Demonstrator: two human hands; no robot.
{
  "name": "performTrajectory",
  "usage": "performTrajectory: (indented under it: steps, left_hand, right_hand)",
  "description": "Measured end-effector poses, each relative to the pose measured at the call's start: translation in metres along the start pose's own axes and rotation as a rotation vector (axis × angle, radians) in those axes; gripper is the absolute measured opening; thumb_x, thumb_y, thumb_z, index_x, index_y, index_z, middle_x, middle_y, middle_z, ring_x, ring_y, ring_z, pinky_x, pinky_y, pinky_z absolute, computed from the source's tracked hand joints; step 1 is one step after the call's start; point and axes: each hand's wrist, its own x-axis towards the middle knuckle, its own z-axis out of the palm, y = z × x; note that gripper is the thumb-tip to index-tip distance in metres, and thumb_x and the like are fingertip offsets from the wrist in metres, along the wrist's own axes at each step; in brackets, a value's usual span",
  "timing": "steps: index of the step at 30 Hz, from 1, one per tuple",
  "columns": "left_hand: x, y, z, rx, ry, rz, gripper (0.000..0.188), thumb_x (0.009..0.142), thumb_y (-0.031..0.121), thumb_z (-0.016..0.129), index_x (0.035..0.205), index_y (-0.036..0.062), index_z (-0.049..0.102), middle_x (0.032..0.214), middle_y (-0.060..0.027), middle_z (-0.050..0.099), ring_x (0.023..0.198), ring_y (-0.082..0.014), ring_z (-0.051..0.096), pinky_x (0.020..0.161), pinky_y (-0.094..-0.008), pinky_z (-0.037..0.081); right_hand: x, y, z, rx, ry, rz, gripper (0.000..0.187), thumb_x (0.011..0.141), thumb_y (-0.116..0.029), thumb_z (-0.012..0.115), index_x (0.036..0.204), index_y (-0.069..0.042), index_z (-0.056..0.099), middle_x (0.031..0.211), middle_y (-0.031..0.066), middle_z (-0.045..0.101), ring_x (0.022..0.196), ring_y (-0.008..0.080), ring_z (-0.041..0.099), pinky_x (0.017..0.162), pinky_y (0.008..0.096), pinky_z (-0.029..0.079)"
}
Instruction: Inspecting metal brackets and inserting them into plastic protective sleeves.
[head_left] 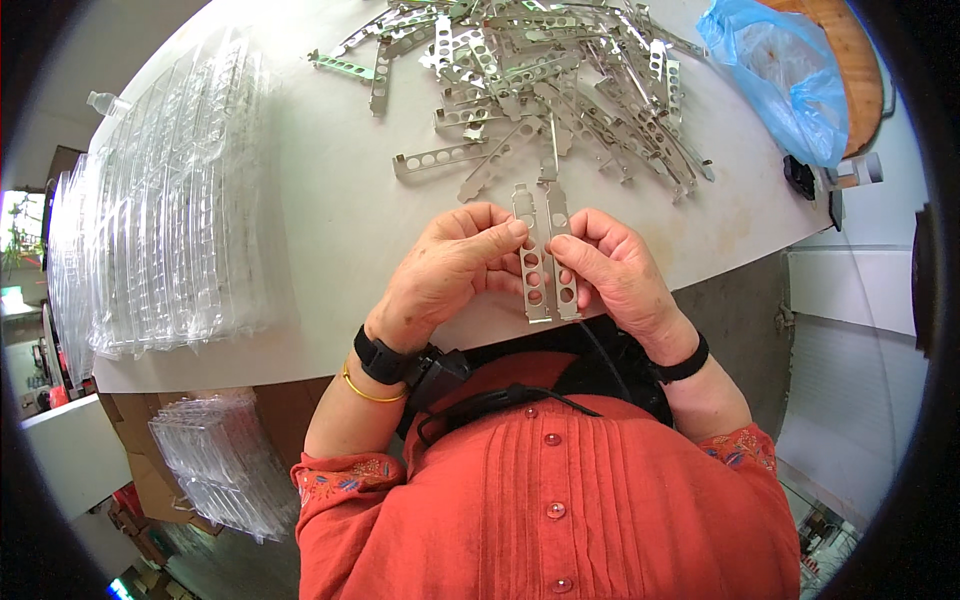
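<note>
Two flat metal slot brackets with round holes stand upright side by side at the table's near edge. My left hand [462, 257] pinches the left bracket [529, 256] between thumb and fingers. The right bracket [560, 228] is gripped the same way by my right hand [618, 268]. A narrow gap runs between the two pieces. Just beyond them spreads a loose heap of similar metal brackets [545, 75], lying crossed over one another. One bracket [440, 157] from the heap lies at its near left side.
Stacked clear plastic trays [180, 200] cover the left part of the white table [345, 210]. More clear trays [225, 455] sit lower, on brown cardboard. At the far right are a blue plastic bag [785, 75], a wooden round-edged board [850, 60] and a small black object [799, 177].
</note>
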Motion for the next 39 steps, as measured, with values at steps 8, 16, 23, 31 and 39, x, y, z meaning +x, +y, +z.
performTrajectory:
  steps: [8,16,23,31,39]
  left_hand:
    - [0.0006,-0.0008,-0.0001,-0.029,0.002,0.004,0.016,0.101,0.018,0.055,0.103,0.0022,0.059,0.091,-0.0084,0.065,0.077,-0.0217,0.069,0.069,-0.0387,0.06]
    - [-0.0004,-0.0011,0.0004,0.011,0.025,-0.009,0.016,0.1,0.018,0.057,0.104,0.0023,0.057,0.091,-0.0084,0.065,0.076,-0.0206,0.069,0.069,-0.0386,0.061]
    - [-0.0008,0.0007,0.0015,0.034,0.028,-0.005,0.017,0.1,0.019,0.058,0.103,0.0021,0.058,0.091,-0.008,0.065,0.077,-0.0209,0.069,0.07,-0.0372,0.061]
    - [0.0005,-0.0015,0.0,0.019,0.017,0.001,0.019,0.099,0.019,0.059,0.104,0.0006,0.059,0.089,-0.0084,0.065,0.074,-0.0208,0.069,0.067,-0.0359,0.06]
    - [0.0005,-0.0009,0.0012,0.04,0.029,-0.005,0.019,0.099,0.019,0.06,0.102,0.0006,0.06,0.088,-0.0079,0.065,0.074,-0.0196,0.068,0.067,-0.036,0.06]
  right_hand:
    - [-0.0011,-0.0004,0.0015,-0.009,-0.001,0.0,0.015,0.099,-0.022,0.061,0.093,-0.008,0.057,0.072,-0.003,0.06,0.051,0.0014,0.054,0.045,0.0175,0.047]
    - [-0.001,0.001,0.0044,0.004,0.005,-0.002,0.015,0.098,-0.022,0.061,0.094,-0.008,0.057,0.073,-0.0026,0.06,0.051,0.0013,0.054,0.044,0.0173,0.047]
    - [-0.0009,0.001,0.0061,0.026,0.007,0.004,0.015,0.097,-0.021,0.062,0.094,-0.008,0.056,0.072,-0.0023,0.06,0.05,0.0016,0.054,0.043,0.0176,0.047]
    - [-0.0027,0.0008,0.0052,0.017,0.016,0.005,0.015,0.096,-0.02,0.064,0.092,-0.008,0.056,0.073,-0.0016,0.062,0.051,0.002,0.055,0.043,0.0179,0.048]
    - [-0.0029,0.0,0.0063,0.025,0.015,0.014,0.016,0.096,-0.021,0.065,0.092,-0.008,0.056,0.072,-0.0018,0.062,0.051,0.002,0.055,0.043,0.0182,0.049]
